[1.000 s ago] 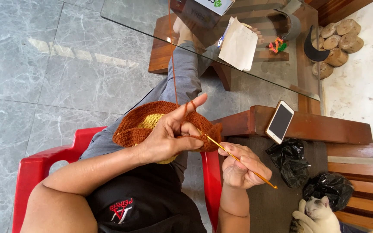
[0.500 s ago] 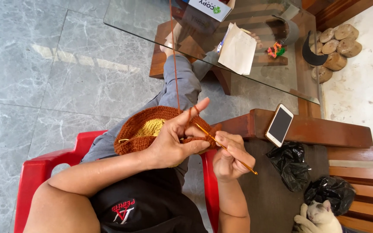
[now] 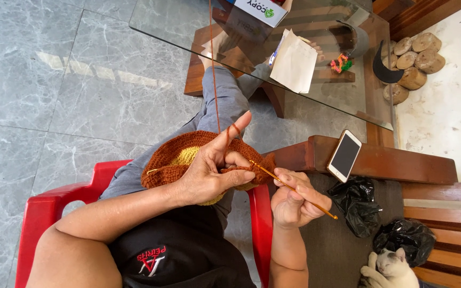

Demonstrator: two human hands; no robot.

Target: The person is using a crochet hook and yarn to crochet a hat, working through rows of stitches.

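Note:
My left hand (image 3: 212,169) grips the edge of a brown and yellow crochet piece (image 3: 180,156) lying over my lap. A strand of brown yarn (image 3: 214,69) runs up from my raised forefinger toward the glass table. My right hand (image 3: 293,200) holds a gold crochet hook (image 3: 294,189) like a pencil. The hook's tip sits in the brown stitches beside my left fingertips.
I sit on a red plastic chair (image 3: 49,205) over grey marble tiles. A glass-topped table (image 3: 316,58) ahead carries a paper bag (image 3: 294,62) and a box. A phone (image 3: 344,156) rests on a wooden bench arm. Black plastic bags (image 3: 357,203) and a cat (image 3: 389,270) lie at the right.
The right hand has drawn in toward the left hand, bringing the hook's tip into the stitches. The view has shifted slightly, with the table sliding toward the top.

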